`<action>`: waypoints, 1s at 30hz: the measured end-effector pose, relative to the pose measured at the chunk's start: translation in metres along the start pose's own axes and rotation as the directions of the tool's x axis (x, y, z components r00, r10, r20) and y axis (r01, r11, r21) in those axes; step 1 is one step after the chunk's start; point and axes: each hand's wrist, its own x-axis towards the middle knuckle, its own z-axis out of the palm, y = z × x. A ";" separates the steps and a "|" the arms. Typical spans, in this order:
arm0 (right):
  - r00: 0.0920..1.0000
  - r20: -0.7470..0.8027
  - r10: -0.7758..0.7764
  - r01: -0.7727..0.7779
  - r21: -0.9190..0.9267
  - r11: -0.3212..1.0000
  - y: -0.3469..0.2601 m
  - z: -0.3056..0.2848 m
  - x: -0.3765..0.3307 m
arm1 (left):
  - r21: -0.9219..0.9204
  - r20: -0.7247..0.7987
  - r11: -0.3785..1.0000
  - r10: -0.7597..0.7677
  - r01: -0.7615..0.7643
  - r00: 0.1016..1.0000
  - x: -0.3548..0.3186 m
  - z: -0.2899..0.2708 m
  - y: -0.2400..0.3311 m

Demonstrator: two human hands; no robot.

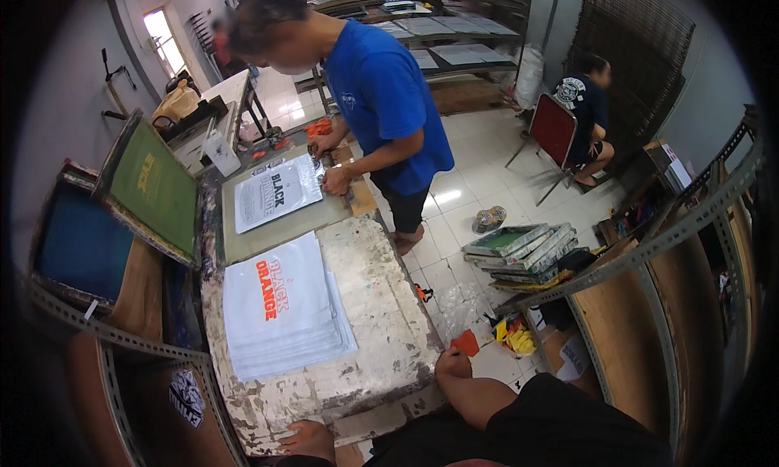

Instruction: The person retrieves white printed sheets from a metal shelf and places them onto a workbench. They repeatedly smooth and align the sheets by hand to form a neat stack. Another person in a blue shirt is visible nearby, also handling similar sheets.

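Observation:
My left hand (305,437) rests on the near edge of the worn, paint-flaked table (373,305), fingers stretched out and holding nothing visible. At the table's right corner my right hand (454,364) is closed. A flat orange-red piece (465,343) shows right at its fingers; whether they grip it or it lies behind, I cannot tell. Ahead of my left hand lies a stack of white printed sheets (284,337) with orange and outlined lettering. Beyond it, a co-worker in a blue shirt (381,94) has both hands on a white sheet with black lettering (268,197).
Printing screens in frames, one green (154,187) and one blue (85,240), lean at the left. More frames (519,252) are stacked on the floor at right. Yellow scraps (515,337) lie near my right hand. Another person sits by a red chair (554,130).

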 end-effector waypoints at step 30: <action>0.991 -0.131 0.001 0.009 0.076 0.997 0.003 0.001 0.000 | 0.164 -0.254 0.908 0.417 -0.386 0.873 -0.021 0.062 0.045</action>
